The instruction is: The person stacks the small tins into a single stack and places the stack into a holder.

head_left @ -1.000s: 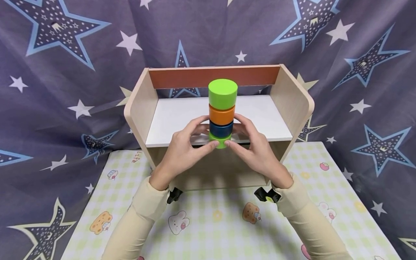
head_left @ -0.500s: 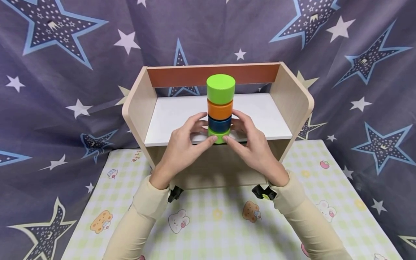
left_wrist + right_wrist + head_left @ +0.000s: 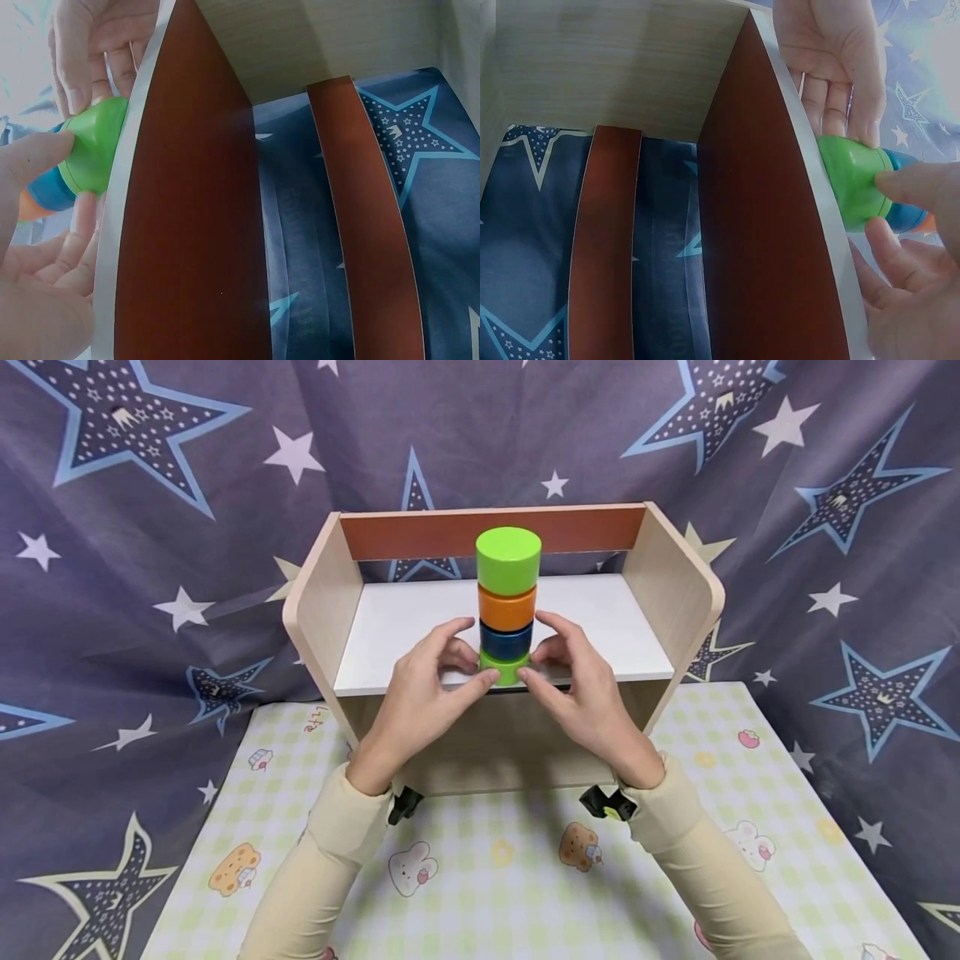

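Observation:
A tall stack of coloured cylinders (image 3: 508, 608) stands upright at the front edge of the white shelf board (image 3: 420, 602). From top to bottom its pieces are green, orange, dark blue and green. My left hand (image 3: 427, 693) holds the lower green piece (image 3: 97, 146) from the left, thumb at its front and fingers behind. From the right, my right hand (image 3: 588, 702) holds the same piece (image 3: 855, 180) with thumb and fingers. In the head view both index fingers are raised, a little off the stack's sides.
The small wooden shelf unit (image 3: 678, 585) has tall side panels and a reddish-brown rail (image 3: 450, 533) at the back. It stands on a table with a checked cloth (image 3: 495, 902), before a star-patterned curtain (image 3: 225, 527).
The stack has moved slightly up and left in the head view, toward the shelf, and now stands at its front edge. The fingers have loosened slightly from the stack's sides.

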A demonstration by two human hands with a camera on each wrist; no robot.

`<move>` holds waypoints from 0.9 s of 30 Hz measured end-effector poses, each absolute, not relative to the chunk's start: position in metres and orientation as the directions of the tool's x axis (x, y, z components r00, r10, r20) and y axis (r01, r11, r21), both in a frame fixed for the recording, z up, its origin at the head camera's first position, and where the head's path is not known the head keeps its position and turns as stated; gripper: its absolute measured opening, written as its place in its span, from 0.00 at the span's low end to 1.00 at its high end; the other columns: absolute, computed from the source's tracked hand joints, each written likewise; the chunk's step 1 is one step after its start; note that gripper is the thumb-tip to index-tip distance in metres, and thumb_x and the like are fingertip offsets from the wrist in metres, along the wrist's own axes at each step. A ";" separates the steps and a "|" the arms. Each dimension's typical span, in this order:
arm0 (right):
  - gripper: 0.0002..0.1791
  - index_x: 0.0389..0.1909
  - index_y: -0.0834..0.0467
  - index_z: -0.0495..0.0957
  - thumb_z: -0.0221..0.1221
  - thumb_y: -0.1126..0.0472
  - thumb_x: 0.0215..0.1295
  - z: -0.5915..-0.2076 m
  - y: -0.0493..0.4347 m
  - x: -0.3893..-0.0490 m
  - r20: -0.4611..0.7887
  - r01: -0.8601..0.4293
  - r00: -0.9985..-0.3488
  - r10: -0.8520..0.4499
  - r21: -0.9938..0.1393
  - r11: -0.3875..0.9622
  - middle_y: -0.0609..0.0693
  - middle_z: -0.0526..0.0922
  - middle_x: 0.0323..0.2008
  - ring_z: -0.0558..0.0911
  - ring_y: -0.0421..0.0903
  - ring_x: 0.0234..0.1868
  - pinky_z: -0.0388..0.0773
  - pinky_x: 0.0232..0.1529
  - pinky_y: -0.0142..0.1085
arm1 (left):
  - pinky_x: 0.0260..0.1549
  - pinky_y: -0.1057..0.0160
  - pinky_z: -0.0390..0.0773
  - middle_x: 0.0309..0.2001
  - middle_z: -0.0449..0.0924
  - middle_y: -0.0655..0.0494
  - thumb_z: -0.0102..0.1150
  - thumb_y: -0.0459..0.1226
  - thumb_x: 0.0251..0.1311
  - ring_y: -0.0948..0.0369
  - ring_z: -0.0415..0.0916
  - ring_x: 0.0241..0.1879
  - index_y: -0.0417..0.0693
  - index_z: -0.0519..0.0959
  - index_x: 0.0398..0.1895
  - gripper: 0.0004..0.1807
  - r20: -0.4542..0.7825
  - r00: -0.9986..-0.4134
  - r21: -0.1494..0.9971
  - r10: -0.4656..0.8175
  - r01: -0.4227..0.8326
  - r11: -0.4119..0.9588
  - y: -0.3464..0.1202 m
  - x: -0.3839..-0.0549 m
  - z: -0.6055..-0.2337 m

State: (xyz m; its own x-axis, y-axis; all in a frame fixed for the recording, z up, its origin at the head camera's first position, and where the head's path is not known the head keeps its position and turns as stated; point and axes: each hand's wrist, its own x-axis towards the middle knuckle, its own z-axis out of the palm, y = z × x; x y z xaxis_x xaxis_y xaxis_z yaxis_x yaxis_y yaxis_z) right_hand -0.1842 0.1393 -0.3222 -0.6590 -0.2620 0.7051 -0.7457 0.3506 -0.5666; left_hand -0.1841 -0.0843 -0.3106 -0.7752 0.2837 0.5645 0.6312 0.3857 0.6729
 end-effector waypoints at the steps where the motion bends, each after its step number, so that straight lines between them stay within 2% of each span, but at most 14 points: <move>1: 0.36 0.71 0.60 0.63 0.67 0.69 0.64 -0.322 0.139 -0.184 0.707 -0.747 -0.657 -0.261 -0.567 0.346 0.54 0.81 0.39 0.81 0.46 0.40 0.81 0.46 0.43 | 0.48 0.62 0.80 0.38 0.81 0.59 0.72 0.40 0.59 0.65 0.80 0.38 0.41 0.69 0.68 0.36 0.566 -0.772 0.668 0.288 0.635 0.387 -0.084 -0.184 -0.311; 6: 0.36 0.70 0.61 0.63 0.66 0.70 0.64 -0.323 0.139 -0.184 0.717 -0.758 -0.645 -0.266 -0.554 0.344 0.52 0.82 0.38 0.81 0.44 0.39 0.81 0.46 0.42 | 0.46 0.62 0.81 0.35 0.82 0.61 0.71 0.39 0.61 0.66 0.80 0.36 0.41 0.68 0.68 0.35 0.574 -0.761 0.656 0.304 0.649 0.386 -0.084 -0.184 -0.311; 13: 0.37 0.72 0.60 0.59 0.65 0.70 0.65 -0.324 0.138 -0.183 0.712 -0.766 -0.638 -0.294 -0.545 0.341 0.52 0.84 0.41 0.82 0.44 0.41 0.81 0.47 0.41 | 0.43 0.62 0.82 0.38 0.83 0.60 0.71 0.40 0.61 0.66 0.81 0.39 0.44 0.64 0.71 0.37 0.566 -0.767 0.668 0.302 0.642 0.377 -0.085 -0.185 -0.312; 17: 0.39 0.74 0.59 0.56 0.64 0.69 0.66 -0.324 0.138 -0.182 0.688 -0.756 -0.651 -0.321 -0.550 0.355 0.53 0.85 0.45 0.83 0.45 0.44 0.80 0.51 0.41 | 0.42 0.62 0.83 0.41 0.83 0.59 0.70 0.40 0.61 0.65 0.82 0.43 0.46 0.63 0.72 0.39 0.549 -0.781 0.685 0.298 0.625 0.374 -0.084 -0.184 -0.312; 23: 0.42 0.76 0.55 0.52 0.64 0.67 0.67 -0.325 0.138 -0.180 0.657 -0.739 -0.671 -0.344 -0.558 0.378 0.52 0.85 0.49 0.83 0.46 0.50 0.79 0.53 0.44 | 0.47 0.60 0.82 0.45 0.84 0.58 0.70 0.41 0.62 0.65 0.81 0.48 0.47 0.62 0.73 0.39 0.536 -0.791 0.683 0.295 0.611 0.399 -0.085 -0.182 -0.311; 27: 0.43 0.77 0.56 0.50 0.64 0.66 0.68 -0.325 0.138 -0.180 0.645 -0.734 -0.676 -0.356 -0.552 0.394 0.51 0.85 0.52 0.82 0.46 0.55 0.78 0.55 0.46 | 0.46 0.60 0.82 0.47 0.84 0.57 0.70 0.42 0.62 0.64 0.80 0.50 0.48 0.62 0.73 0.39 0.535 -0.792 0.680 0.295 0.611 0.406 -0.084 -0.182 -0.311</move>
State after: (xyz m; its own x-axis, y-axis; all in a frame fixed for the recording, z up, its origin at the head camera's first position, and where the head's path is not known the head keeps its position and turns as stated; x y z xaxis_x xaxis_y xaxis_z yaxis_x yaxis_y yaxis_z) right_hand -0.1797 0.1377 -0.3254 -0.6761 -0.3556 0.6453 -0.7345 0.3945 -0.5522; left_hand -0.1823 -0.0845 -0.3106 -0.7917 0.2954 0.5348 0.6107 0.4061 0.6798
